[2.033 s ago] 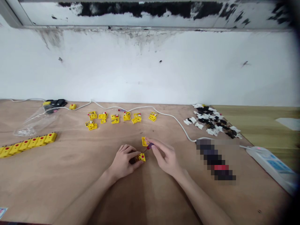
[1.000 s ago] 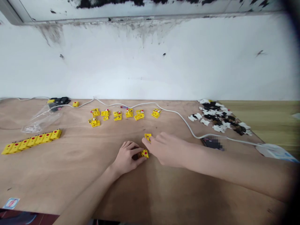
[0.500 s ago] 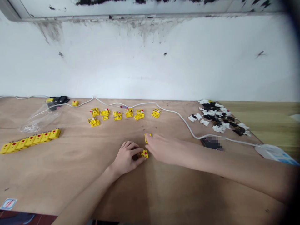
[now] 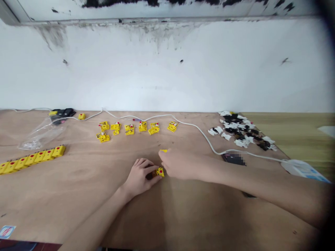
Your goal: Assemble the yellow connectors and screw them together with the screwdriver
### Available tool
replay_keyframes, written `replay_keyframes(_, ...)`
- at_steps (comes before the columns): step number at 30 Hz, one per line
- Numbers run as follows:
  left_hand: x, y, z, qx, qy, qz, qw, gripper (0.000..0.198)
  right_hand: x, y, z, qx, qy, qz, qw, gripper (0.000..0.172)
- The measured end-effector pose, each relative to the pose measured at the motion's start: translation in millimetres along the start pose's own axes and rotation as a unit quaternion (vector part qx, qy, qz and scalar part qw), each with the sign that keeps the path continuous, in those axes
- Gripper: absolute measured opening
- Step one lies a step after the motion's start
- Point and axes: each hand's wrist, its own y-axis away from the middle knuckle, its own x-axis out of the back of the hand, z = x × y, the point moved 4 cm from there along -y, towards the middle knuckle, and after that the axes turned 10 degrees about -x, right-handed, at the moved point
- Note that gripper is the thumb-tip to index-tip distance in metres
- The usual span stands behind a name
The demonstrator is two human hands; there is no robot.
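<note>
While left fingers seem to pinch a yellow connector, right fingers together over another connector

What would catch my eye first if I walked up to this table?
Bright yellow connectors with red dots stand out: a neat row at the left of the plywood table, and small groups along the back. To the right lies a heap of black and white parts. At the front, the left hand holds a yellow connector, with the right hand just beside it.
</note>
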Motion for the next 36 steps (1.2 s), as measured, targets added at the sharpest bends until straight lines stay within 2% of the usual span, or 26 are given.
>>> replay_keyframes(4,-1.0,0.8,-1.0,-0.002,-0.003,-0.003,1.0,0.028,6.1,-2.0,13.2,-0.071,-0.058,-0.048,0.995,0.017)
replay_keyframes(6,-1.6,1.5,-1.3,-0.005,-0.001,-0.001,1.0,0.028,6.4,-3.3,24.9,-0.082,-0.105,-0.07,0.989,0.02)
replay_keyframes(8,-2.1,2.0,-1.4,-0.006,-0.001,0.001,1.0,0.028,6.0,-7.1,39.7,-0.063,-0.216,-0.063,0.972,0.016)
replay_keyframes(9,-2.3,2.1,-1.4,-0.006,-0.001,0.001,1.0,0.028,6.1,-10.0,47.6,-0.039,-0.295,-0.044,0.954,0.017)
replay_keyframes(11,-2.3,2.3,-1.3,-0.005,-0.002,0.003,1.0,0.028,6.0,-16.7,62.3,0.04,-0.46,0.015,0.887,0.024)
replay_keyframes(13,-2.0,2.2,-0.8,-0.007,-0.003,0.005,1.0,0.029,1.4,-25.2,79.1,0.067,-0.578,0.11,0.806,0.03)
replay_keyframes(15,-1.7,2.0,-0.3,-0.01,-0.003,0.005,1.0,0.03,-10.7,-35.4,93.7,0.037,-0.651,0.208,0.729,0.038)
replay_keyframes(17,-1.7,1.7,0.0,-0.011,-0.002,0.001,1.0,0.031,-30.3,-47.6,104.5,-0.03,-0.727,0.273,0.629,0.046)
replay_keyframes(19,-1.9,1.4,0.2,-0.011,-0.001,-0.004,1.0,0.031,-48.1,-60.1,108.3,-0.059,-0.739,0.325,0.587,0.051)
replay_keyframes(22,-1.5,0.5,1.1,-0.01,0.001,-0.009,1.0,0.032,-71.4,-77.9,110.8,-0.087,-0.744,0.356,0.559,0.056)
replay_keyframes(26,-0.5,-0.4,3.5,-0.018,0.008,-0.019,1.0,0.039,-92.1,-90.5,113.0,-0.104,-0.748,0.361,0.546,0.058)
replay_keyframes(33,-1.0,0.7,3.4,-0.013,0.005,-0.012,1.0,0.034,-97.7,-88.4,106.8,-0.089,-0.752,0.338,0.559,0.057)
replay_keyframes(36,-1.5,1.3,0.4,0.004,-0.013,0.003,1.0,0.032,-96.9,-86.2,106.6,-0.086,-0.758,0.332,0.555,0.053)
